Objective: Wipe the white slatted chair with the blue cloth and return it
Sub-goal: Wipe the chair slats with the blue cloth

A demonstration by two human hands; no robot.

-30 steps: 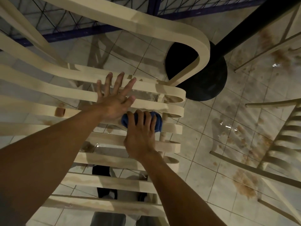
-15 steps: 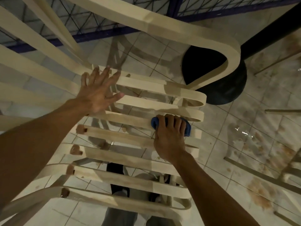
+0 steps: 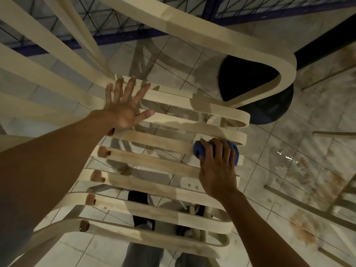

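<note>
Cloth [image 3: 198, 151], blue and wadded, presses a smooth, perhaps plastic slat [image 3: 154, 141].

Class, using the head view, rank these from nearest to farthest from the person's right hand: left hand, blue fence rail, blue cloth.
1. blue cloth: gripped by the right hand, at the right of the chair.
2. left hand: flat on the slats, farther left.
3. blue fence rail: beyond the chair, at the top.
</note>
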